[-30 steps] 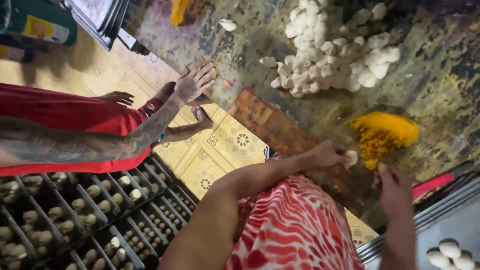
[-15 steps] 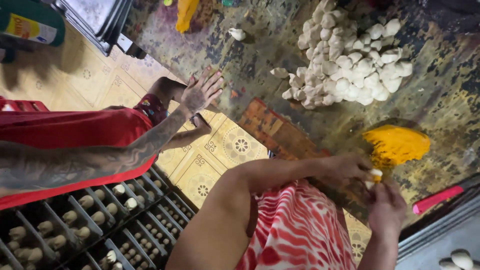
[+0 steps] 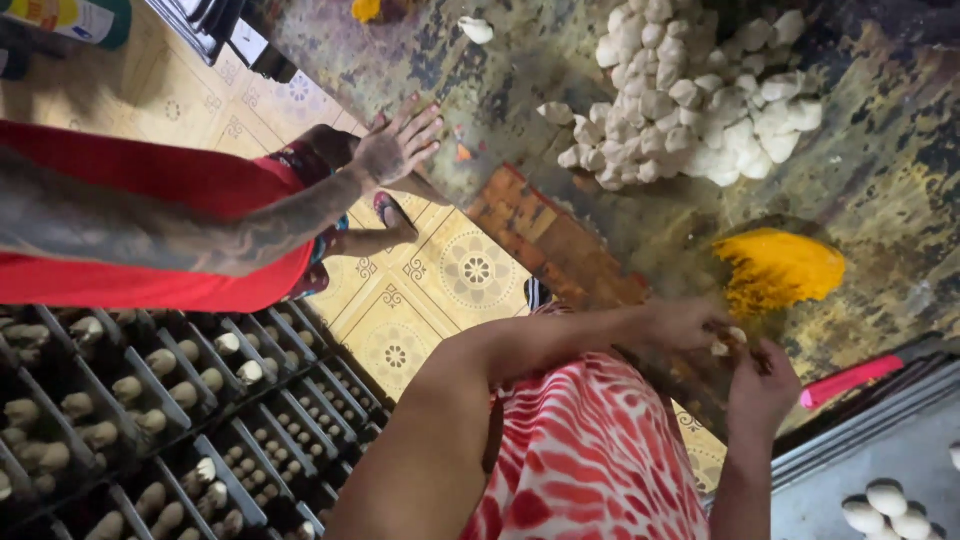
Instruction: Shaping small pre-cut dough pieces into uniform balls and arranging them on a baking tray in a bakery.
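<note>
Left hand (image 3: 690, 325): fingers pinch a small white dough ball (image 3: 722, 345), held just below the yellow powder heap (image 3: 780, 268).
Right hand (image 3: 762, 385): fingers curl against the same ball from below.
Worktop (image 3: 900, 190): dark, stained; white dough pile (image 3: 700, 90) well apart.
Doing it well: light, even pressure probably keeps the ball round.
Nearby: another person's hand (image 3: 398, 145) rests on the worktop edge.

Yellow patterned floor tiles (image 3: 470, 270) beside a worn, stained worktop (image 3: 880, 200)
</note>
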